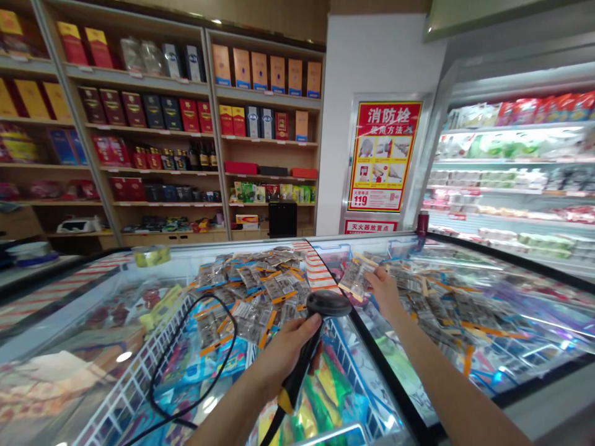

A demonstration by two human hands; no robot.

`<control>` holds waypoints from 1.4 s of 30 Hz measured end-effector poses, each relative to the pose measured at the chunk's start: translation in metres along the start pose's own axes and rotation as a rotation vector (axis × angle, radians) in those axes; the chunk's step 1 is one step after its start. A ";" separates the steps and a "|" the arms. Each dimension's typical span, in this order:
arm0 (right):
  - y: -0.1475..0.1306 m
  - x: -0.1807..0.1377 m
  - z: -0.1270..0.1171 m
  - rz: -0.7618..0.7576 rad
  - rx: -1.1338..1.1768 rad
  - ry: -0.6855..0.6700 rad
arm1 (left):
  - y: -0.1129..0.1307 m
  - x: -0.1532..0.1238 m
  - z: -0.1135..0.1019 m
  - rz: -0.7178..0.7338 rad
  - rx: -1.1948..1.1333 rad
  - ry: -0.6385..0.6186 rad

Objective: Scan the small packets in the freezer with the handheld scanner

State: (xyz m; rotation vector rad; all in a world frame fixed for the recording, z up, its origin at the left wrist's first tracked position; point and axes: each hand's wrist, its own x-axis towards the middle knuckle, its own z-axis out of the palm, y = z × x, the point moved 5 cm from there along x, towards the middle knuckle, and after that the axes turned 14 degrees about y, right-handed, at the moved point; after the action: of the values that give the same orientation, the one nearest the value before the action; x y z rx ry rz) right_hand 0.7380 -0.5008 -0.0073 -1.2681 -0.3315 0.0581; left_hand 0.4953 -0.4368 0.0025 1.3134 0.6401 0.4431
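My left hand (284, 352) is wrapped round the handle of a black barcode scanner (325, 305) with a yellow base, its head pointing right and its black cable (186, 365) looping off to the left. My right hand (382, 286) pinches a small clear packet (354, 276) with an orange header, held just above the glass beside the scanner head. Both hands hover over the glass lid of a chest freezer (83, 310). A heap of similar small packets (251, 291) lies on the glass in front of the left hand. More packets (446, 310) are spread to the right.
Frozen goods show through the freezer glass. Wooden shelves (153, 124) of boxed goods and bottles fill the back wall. A red fire-hydrant poster (385, 155) hangs on the white pillar. An open refrigerated display case (515, 173) stands at the right.
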 end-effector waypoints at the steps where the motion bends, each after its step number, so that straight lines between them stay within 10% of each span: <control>1: 0.000 0.000 0.000 0.001 -0.001 0.007 | 0.001 -0.001 0.001 -0.002 -0.004 -0.002; 24: 0.003 0.007 -0.008 -0.018 0.023 0.134 | -0.001 -0.003 -0.004 -0.119 -0.067 -0.012; 42: 0.002 -0.010 0.009 0.007 0.029 0.014 | 0.024 -0.005 -0.032 0.060 0.194 -0.066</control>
State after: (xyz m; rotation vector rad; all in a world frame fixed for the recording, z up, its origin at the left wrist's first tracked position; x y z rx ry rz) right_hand 0.7260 -0.4944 -0.0093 -1.2410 -0.3134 0.0604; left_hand 0.4721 -0.4112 0.0233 1.5282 0.6010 0.3919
